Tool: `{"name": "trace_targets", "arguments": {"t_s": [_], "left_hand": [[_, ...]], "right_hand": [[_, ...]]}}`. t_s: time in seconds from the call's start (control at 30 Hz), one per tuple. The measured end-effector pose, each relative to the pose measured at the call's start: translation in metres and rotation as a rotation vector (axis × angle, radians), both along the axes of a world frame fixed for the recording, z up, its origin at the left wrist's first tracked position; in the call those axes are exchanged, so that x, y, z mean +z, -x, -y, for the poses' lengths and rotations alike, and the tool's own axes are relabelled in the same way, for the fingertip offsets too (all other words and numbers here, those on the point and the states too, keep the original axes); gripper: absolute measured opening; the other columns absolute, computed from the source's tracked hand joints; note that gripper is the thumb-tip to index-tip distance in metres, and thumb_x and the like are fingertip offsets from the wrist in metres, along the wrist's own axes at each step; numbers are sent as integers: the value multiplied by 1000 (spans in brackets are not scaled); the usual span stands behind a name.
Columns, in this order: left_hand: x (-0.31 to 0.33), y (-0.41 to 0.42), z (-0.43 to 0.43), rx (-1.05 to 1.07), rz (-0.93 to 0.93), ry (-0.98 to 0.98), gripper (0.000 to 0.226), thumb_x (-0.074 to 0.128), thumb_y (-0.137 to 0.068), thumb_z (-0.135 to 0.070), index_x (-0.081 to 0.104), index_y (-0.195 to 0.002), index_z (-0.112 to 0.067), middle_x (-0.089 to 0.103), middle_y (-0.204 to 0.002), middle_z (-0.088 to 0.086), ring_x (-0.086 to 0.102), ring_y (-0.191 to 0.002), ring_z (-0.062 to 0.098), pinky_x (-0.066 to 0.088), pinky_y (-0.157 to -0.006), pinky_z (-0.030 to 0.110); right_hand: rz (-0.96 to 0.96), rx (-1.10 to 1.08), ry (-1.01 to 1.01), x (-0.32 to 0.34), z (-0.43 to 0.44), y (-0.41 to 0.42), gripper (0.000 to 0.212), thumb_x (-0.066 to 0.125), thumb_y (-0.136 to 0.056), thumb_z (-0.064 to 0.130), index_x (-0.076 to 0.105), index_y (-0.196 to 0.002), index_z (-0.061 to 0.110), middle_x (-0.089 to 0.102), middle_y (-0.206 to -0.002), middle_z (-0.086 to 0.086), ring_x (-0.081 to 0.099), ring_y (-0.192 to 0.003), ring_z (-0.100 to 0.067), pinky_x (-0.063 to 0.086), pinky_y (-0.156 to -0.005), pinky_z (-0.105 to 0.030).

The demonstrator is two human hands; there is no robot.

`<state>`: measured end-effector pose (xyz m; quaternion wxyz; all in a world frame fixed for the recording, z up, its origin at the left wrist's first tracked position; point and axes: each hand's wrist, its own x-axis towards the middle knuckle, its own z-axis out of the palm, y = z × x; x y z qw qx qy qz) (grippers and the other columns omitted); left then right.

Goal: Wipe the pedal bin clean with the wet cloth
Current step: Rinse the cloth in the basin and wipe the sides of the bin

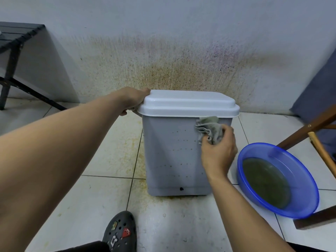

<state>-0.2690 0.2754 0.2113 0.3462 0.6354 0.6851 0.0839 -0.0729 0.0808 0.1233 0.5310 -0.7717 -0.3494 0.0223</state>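
The right hand's grip is closed on the wet cloth, pressed against the pedal bin front just under the lid, unwiped wall lying below and leftward; left hand clasps the lid's corner.

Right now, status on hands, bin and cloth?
Left hand gripping lid corner. Right hand pressing cloth on bin front, upper right. Basin clear, beside bin.

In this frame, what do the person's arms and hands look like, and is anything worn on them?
Both arms are bare as far up as the view shows, with no sleeves. The left hand and right hand wear no gloves, and no rings, watch or bracelets are visible. No markings show on either forearm.
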Motion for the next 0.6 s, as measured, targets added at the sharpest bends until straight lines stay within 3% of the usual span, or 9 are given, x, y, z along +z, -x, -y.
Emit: {"name": "trace_targets", "arguments": {"t_s": [0.17,0.27,0.33,0.4,0.47,0.53,0.57,0.6], "left_hand": [[-2,1,-2,-1,8,2,59,43,-96,-70,51,-87,-12,51,-81,7,43,-67,22,39,-61,33],[-2,1,-1,5,22,11,65,42,-97,-69,60,-114,-9,48,-80,6,41,-66,21,36,-59,32],[-2,0,-1,-1,31,24,77,41,-99,-67,55,-135,0,53,-82,9,36,-61,21,33,-57,30],[2,-2,2,-15,38,3,79,40,-101,-63,49,-140,5,66,-116,22,42,-62,23,37,-56,31],[8,-6,6,-20,49,-23,77,40,-104,-59,49,-141,8,55,-142,25,62,-84,29,51,-71,39],[11,-6,10,-13,43,-28,75,39,-104,-58,52,-138,8,54,-143,26,64,-110,36,52,-91,46],[13,-6,10,-12,39,-28,74,39,-104,-58,54,-136,7,57,-140,26,64,-111,34,52,-94,43],[13,-5,11,-18,43,-32,71,39,-105,-57,56,-133,6,61,-133,26,67,-98,30,54,-85,36]], "right_hand": [[71,105,-17,5,-18,49,37,74,-76,8,59,-109,16,58,-102,-5,56,-84,-24,37,-64,-27],[99,169,46,9,-26,81,33,71,-80,12,57,-110,19,55,-103,-4,55,-79,-27,43,-58,-35],[138,236,94,11,-30,99,29,67,-84,14,57,-111,19,54,-104,-4,54,-79,-28,43,-57,-36],[154,343,119,14,-30,107,27,66,-86,13,57,-112,19,55,-105,-4,54,-81,-27,43,-59,-37],[119,435,138,14,-22,106,29,66,-86,13,59,-113,22,56,-104,-1,54,-84,-23,47,-64,-40],[70,450,124,7,-6,97,32,69,-84,12,60,-112,25,58,-102,4,55,-84,-16,50,-66,-36],[44,428,100,1,3,90,34,71,-82,11,61,-110,27,59,-101,7,56,-84,-13,51,-67,-33],[4,393,78,-5,13,83,36,72,-80,9,61,-108,29,60,-100,8,57,-84,-10,51,-68,-30]]}}
